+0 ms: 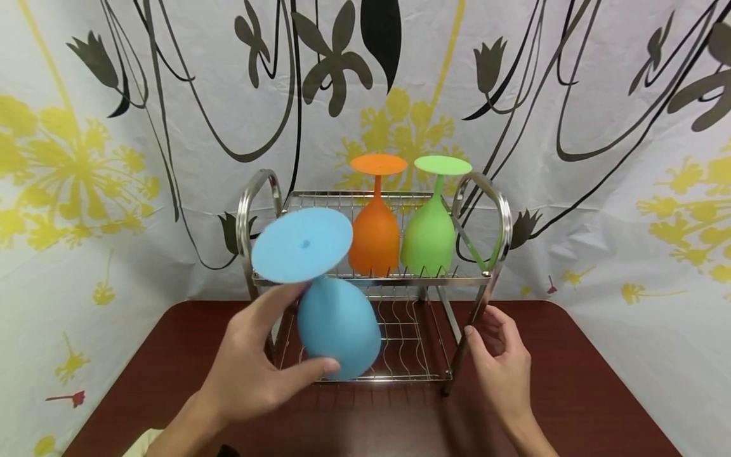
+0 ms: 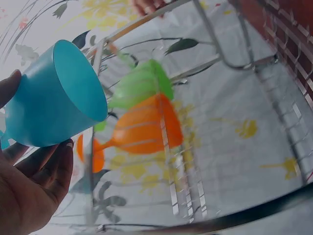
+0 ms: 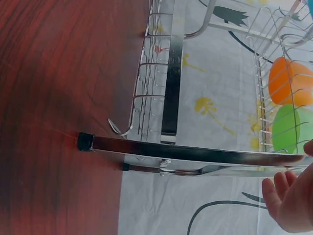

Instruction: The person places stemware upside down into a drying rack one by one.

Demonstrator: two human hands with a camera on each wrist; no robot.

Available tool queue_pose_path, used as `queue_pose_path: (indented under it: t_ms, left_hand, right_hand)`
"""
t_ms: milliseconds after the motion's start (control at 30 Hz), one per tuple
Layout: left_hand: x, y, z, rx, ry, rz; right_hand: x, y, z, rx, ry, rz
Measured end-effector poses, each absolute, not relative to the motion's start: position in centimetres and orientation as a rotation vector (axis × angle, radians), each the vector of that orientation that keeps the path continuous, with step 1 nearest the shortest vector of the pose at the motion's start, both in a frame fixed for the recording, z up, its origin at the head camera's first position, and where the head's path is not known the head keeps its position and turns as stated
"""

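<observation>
A blue plastic goblet (image 1: pixel 339 327) is tilted upside down in front of the two-tier metal dish rack (image 1: pixel 371 281), its round base up. My left hand (image 1: pixel 254 355) grips it, thumb across the bowl and fingers behind it, partly hidden. In the left wrist view the open mouth of the goblet (image 2: pixel 63 93) shows, apart from the rack. My right hand (image 1: pixel 502 362) holds the rack's right front leg, thumb on the near side and fingers on the outer side. An orange goblet (image 1: pixel 374 238) and a green goblet (image 1: pixel 428 241) stand upside down side by side on the upper tier.
The rack stands on a dark red-brown table (image 1: pixel 577 387). Its lower tier (image 1: pixel 400 336) is a wavy wire shelf. Curved metal side handles (image 1: pixel 245 216) rise at both ends of the upper tier. A patterned white curtain (image 1: pixel 200 127) hangs behind.
</observation>
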State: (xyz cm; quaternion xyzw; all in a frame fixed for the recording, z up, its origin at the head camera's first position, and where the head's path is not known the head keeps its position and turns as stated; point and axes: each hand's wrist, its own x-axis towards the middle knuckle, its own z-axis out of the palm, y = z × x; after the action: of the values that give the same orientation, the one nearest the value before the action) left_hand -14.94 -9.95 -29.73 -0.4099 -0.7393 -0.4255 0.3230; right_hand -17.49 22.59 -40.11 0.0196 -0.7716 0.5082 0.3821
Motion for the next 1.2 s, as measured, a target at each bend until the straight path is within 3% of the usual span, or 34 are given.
queue_pose_path:
  t_ms: [667, 1200]
  left_hand:
    - [-16.3, -10.9, -24.4, -0.632, -2.064, -0.976]
    - [-20.3, -7.6, -24.2, -0.362, -2.326, -0.926]
  right_hand:
    - [-18.3, 22.3, -40.8, 0.086, -1.985, 1.304]
    - [-18.0, 22.1, -40.9, 0.012, -2.008, 1.224]
